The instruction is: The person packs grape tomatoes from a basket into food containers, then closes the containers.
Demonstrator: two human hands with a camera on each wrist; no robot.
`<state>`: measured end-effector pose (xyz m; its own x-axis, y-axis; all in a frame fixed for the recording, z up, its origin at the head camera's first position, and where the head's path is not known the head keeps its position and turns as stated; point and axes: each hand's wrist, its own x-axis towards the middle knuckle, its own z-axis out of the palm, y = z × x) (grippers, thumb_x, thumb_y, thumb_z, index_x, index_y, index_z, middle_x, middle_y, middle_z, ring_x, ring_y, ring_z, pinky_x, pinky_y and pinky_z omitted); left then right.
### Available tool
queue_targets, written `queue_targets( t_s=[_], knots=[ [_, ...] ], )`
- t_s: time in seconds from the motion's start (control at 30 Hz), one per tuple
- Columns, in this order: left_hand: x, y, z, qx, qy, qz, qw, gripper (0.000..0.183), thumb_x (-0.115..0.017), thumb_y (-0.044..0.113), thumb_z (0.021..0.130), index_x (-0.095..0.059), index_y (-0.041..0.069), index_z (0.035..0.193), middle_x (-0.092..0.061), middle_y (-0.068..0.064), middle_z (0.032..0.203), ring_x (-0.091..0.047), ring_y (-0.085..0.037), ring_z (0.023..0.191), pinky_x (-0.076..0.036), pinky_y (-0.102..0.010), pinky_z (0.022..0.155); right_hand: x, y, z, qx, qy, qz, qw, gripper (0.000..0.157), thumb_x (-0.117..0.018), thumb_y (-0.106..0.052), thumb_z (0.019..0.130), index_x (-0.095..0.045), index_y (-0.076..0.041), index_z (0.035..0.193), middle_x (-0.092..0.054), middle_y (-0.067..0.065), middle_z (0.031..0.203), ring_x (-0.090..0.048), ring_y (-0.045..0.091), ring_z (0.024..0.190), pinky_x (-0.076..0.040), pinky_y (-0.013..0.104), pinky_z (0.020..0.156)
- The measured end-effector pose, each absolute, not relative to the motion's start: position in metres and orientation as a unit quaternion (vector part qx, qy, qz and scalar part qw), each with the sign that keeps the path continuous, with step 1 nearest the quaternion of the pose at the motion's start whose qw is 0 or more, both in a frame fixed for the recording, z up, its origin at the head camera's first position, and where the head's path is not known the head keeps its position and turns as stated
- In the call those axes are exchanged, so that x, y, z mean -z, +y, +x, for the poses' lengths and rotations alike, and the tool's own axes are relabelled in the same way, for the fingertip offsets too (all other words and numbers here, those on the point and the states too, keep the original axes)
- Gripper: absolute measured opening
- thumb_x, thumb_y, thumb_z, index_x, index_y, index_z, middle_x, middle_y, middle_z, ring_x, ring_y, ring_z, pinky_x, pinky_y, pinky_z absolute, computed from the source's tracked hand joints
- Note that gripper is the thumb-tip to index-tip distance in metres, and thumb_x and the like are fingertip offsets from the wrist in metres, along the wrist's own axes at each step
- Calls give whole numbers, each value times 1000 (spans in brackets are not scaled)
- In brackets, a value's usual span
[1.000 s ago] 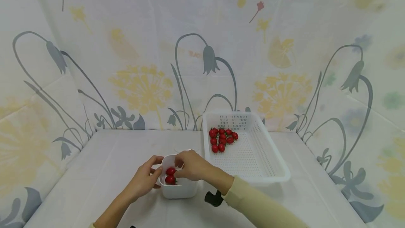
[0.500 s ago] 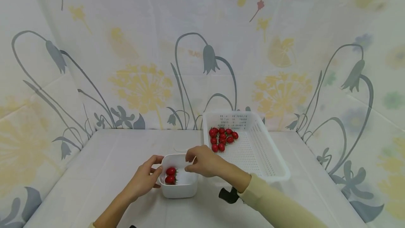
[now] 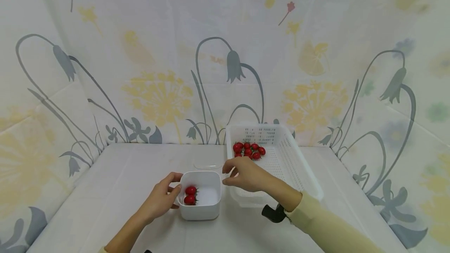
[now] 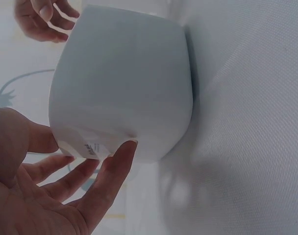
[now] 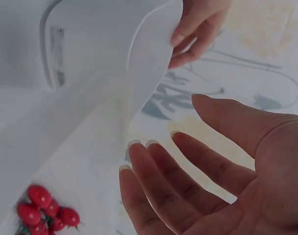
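A white square plastic container (image 3: 199,212) stands on the table, with two red cherry tomatoes (image 3: 190,195) side by side in its left part. My left hand (image 3: 163,194) grips the container's left side, thumb at the rim and fingertips against the outer wall, as the left wrist view shows. My right hand (image 3: 246,174) hovers between the container and the white basket (image 3: 309,179). In the right wrist view its fingers (image 5: 161,196) are relaxed and spread from the thumb, with nothing between them. Several more cherry tomatoes (image 3: 247,151) lie at the basket's back left; my right hand hides some of them.
A thin clear rim (image 3: 207,166), perhaps of a lid, lies just behind the container. The slotted basket stands to the right. A flower-printed cloth (image 3: 158,89) hangs behind and beside the table. A black device (image 3: 274,214) is on my right wrist.
My right hand has come up out of the container and moved right toward the basket, leaving the two cherry tomatoes in view. The left hand and the container have stayed put.
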<state>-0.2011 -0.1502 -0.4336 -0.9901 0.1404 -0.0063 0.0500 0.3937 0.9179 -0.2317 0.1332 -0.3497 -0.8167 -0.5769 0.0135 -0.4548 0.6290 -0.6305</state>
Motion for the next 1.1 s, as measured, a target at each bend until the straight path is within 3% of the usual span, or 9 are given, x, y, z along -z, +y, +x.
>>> queue_targets(
  t_s=[0.6,1.1],
  knots=[
    [435,-150,-202,-543,837,58,41,31,-55,6,104,-56,7,134,-58,-19,137,-67,-29,99,-64,-39,63,339,198,-264,298,929,-216,50,30,-74,-21,92,-69,-2,114,-70,6,103,-62,22,95,-56,37,80],
    [433,-150,-202,-544,836,53,44,31,-55,5,103,-56,6,134,-58,-19,137,-66,-28,99,-64,-40,64,356,226,-312,341,921,-148,121,35,-69,-22,96,-65,6,117,-70,19,110,-69,32,96,-61,42,83]
  ],
)
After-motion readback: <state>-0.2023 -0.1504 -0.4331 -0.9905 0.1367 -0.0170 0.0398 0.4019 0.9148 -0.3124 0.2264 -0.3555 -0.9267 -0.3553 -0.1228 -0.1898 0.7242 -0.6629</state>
